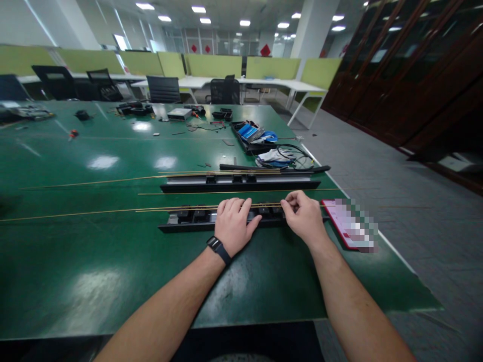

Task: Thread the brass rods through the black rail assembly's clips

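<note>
Thin brass-coloured rods (94, 213) run lengthwise along the top of a near black channel rail (196, 228) with small dark blocks in it. My left hand (232, 229) lies over the rail and rods, fingers stretched forward and thumb spread out to the right. Near the rail's right end, my right hand (306, 221) pinches a thin rod between thumb and fingers. Its grip point is partly hidden by the fingers. Beyond both hands, a similar black rail (241, 187) bears more thin rods, and a single rod (181, 193) lies between the two rails.
A red-edged phone-like device (341, 226) lies right of my right hand, by the table edge. Behind the rails are a black strip (320, 169), gloves (277, 157) and a black tray (241, 137) with blue items. Small parts dot the green table (113, 276).
</note>
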`<state>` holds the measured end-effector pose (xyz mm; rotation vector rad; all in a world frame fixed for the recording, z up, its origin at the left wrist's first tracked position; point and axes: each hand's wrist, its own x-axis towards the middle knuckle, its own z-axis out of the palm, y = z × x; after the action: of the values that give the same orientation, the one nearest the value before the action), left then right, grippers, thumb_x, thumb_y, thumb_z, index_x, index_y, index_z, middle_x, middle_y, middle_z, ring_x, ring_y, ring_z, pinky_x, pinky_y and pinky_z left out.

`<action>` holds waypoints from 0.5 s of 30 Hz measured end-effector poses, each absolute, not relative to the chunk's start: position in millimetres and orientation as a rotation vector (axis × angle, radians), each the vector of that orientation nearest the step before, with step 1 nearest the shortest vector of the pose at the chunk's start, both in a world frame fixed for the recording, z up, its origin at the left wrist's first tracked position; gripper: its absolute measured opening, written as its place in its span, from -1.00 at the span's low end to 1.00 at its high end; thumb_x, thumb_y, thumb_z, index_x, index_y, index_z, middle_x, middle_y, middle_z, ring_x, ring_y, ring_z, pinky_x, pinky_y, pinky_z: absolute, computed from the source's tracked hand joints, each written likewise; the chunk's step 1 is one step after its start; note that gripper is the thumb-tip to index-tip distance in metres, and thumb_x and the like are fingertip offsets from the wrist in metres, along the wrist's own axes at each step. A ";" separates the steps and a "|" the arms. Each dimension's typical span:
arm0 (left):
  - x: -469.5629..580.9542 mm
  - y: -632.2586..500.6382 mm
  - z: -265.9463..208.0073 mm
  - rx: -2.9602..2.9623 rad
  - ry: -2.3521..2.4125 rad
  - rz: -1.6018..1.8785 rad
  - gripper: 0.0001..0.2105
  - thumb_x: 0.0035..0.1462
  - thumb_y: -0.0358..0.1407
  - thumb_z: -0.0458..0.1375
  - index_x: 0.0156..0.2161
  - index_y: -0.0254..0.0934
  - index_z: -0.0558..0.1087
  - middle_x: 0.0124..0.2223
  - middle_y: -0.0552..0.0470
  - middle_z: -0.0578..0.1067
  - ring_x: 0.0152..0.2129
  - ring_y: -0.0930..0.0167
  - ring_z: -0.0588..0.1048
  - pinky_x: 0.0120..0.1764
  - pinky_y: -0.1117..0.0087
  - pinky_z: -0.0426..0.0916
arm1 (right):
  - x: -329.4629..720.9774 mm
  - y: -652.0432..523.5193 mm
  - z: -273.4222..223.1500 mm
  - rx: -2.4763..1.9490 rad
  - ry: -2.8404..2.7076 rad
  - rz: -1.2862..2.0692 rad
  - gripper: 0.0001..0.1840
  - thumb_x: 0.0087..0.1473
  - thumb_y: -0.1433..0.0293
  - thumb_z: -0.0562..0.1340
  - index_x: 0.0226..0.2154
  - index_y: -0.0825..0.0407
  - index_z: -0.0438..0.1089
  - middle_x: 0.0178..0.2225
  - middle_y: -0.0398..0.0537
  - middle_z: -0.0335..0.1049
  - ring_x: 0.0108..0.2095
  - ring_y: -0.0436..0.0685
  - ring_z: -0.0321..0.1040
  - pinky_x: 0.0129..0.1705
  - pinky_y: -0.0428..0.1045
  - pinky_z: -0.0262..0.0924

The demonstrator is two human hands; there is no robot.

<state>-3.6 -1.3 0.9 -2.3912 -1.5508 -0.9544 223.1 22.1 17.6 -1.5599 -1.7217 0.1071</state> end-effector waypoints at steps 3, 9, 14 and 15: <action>-3.8 -1.4 1.2 -2.392 -1.551 -0.949 -0.58 0.37 -0.04 0.15 0.19 -0.25 0.46 0.06 -0.16 0.58 0.08 0.16 0.47 0.16 0.06 0.24 | 223.7 22.3 17.5 -1.568 -1.709 0.108 -0.83 0.15 0.19 0.26 -0.33 -0.07 0.35 -0.48 -0.11 0.46 -0.39 0.18 0.40 -0.19 0.10 0.19; -4.0 -1.3 1.1 -2.392 -1.560 -0.954 -0.58 0.37 -0.04 0.15 0.19 -0.22 0.46 0.06 -0.16 0.58 0.08 0.16 0.48 0.16 0.05 0.25 | 224.4 23.4 14.7 -1.554 -1.718 0.094 -0.83 0.16 0.19 0.25 -0.33 -0.08 0.35 -0.46 -0.11 0.47 -0.35 0.19 0.42 -0.17 0.11 0.22; -3.7 -1.8 1.8 -2.387 -1.572 -0.959 -0.58 0.36 -0.04 0.15 0.19 -0.23 0.46 0.06 -0.15 0.59 0.08 0.16 0.48 0.17 0.05 0.24 | 222.9 22.4 16.0 -1.540 -1.726 0.104 -0.82 0.18 0.17 0.26 -0.30 -0.08 0.36 -0.44 -0.10 0.50 -0.33 0.20 0.45 -0.17 0.12 0.24; -3.6 -1.9 2.1 -2.385 -1.574 -0.959 -0.58 0.36 -0.04 0.16 0.19 -0.23 0.46 0.06 -0.15 0.59 0.08 0.17 0.48 0.17 0.05 0.24 | 222.5 22.3 16.2 -1.539 -1.724 0.103 -0.80 0.18 0.16 0.27 -0.30 -0.08 0.36 -0.44 -0.10 0.50 -0.32 0.21 0.45 -0.16 0.12 0.24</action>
<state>-3.6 -1.9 2.1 -2.3854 -1.5744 -0.9587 222.5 22.3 16.2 -1.5393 -1.7238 0.1027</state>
